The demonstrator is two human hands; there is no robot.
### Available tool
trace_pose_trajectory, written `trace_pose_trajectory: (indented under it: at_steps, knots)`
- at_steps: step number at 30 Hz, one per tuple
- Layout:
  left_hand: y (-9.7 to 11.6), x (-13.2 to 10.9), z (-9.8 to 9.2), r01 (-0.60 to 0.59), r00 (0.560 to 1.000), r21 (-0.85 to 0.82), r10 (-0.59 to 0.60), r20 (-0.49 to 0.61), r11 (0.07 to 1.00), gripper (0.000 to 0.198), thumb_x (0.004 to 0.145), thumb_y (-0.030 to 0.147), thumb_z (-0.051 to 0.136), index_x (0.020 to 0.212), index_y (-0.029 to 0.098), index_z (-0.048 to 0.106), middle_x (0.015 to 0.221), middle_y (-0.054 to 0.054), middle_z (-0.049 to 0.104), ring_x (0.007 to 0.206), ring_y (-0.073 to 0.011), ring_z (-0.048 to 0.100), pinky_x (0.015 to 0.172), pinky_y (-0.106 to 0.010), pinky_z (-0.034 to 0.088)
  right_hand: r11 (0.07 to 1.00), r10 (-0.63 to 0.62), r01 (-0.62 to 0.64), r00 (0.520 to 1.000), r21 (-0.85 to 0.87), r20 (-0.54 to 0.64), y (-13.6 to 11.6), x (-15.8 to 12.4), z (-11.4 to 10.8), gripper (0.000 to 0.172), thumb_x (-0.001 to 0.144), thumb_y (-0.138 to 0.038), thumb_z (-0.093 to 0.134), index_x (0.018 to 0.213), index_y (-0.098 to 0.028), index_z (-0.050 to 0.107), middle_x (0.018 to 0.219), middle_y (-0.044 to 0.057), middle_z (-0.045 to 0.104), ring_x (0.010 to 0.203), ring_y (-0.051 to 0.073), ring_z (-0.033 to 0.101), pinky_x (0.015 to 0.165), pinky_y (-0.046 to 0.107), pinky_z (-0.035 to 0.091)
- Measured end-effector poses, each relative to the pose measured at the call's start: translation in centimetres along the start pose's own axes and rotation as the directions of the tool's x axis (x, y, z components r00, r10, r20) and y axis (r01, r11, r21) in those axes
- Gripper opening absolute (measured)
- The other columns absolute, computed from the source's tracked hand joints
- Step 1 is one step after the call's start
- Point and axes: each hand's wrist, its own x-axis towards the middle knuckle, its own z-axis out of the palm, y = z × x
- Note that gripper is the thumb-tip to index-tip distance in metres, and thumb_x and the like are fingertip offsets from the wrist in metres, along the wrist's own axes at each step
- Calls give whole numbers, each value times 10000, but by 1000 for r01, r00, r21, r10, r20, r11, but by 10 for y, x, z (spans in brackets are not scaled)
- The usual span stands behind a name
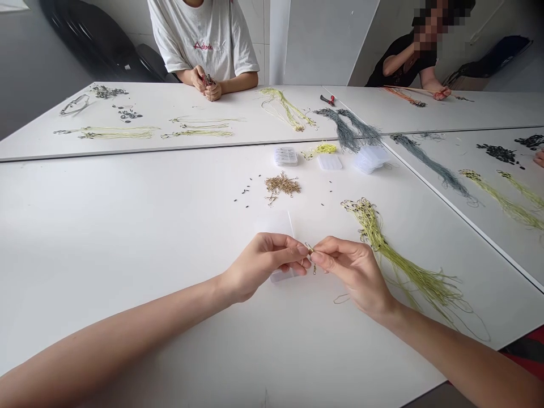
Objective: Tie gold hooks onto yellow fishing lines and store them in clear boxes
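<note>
Two bare forearms reach in from the lower corners of the frame and meet just below its centre, wrists turned slightly inward. The left hand (266,266) and the right hand (351,275) are both closed in a fine pinch, thumbs against fingertips, on a tiny brass-coloured hook (310,249), held at frame centre above the counter (106,238). Its exact shape is too small to tell. A clear plastic box (281,276) lies partly under the left hand. Just right of the right hand, a bundle of yellow-green line (385,255) fans toward the lower right. Above the hands, toward the middle of the frame, are a heap of brass-coloured hooks (283,184) and scattered black beads (245,190). At upper centre, a co-worker's hands (206,84) are clasped around something small, and a second co-worker's hand (442,93) rests at the upper right.
</note>
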Motion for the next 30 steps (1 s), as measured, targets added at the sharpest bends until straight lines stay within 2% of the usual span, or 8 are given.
trace_pose_trajectory:
  at_steps: [5,11,16,21,25,30]
  knots:
    - [0,-3,3,15,999,-36,-14,36,999,213,820,357,697,800,145,694,848,-50,683,680,-110,589,597,-243,392,982,82,-87,996,168,37,2,0,1,147,811,-340,699,721,-224,712,691,20,636,689,167,541,653,317,419]
    - [-2,-5,7,73,996,-119,-65,68,990,170,827,306,702,765,148,701,837,-21,674,646,-68,545,623,-229,376,909,152,-180,983,376,103,5,-1,3,112,826,-284,695,727,-246,730,671,-5,595,662,138,473,682,311,393]
    - [-3,-6,9,47,997,-108,-40,63,993,162,812,301,724,783,146,687,846,-14,669,610,-56,541,596,-228,343,873,195,-236,971,428,137,4,-1,1,117,840,-277,686,735,-245,726,644,-16,549,673,134,458,716,311,396]
    - [-3,-7,12,-4,997,-101,12,78,995,194,846,336,687,879,151,733,952,-57,681,617,-69,567,603,-244,352,867,183,-216,976,448,117,1,-2,2,104,862,-256,664,780,-243,727,717,-6,577,697,133,451,756,331,419]
    - [-5,-8,15,25,997,-197,-9,83,980,211,867,342,663,876,145,737,880,-58,659,699,-105,600,660,-253,393,861,186,-208,978,465,93,1,-5,6,81,860,-248,668,811,-239,732,700,-10,538,699,138,461,741,356,452]
    - [-9,-7,20,32,993,-315,5,117,949,237,910,309,609,803,128,716,860,-52,621,757,-106,557,745,-261,418,803,190,-237,971,547,141,2,-5,11,112,894,-251,619,868,-228,725,614,-30,494,619,147,538,685,390,479]
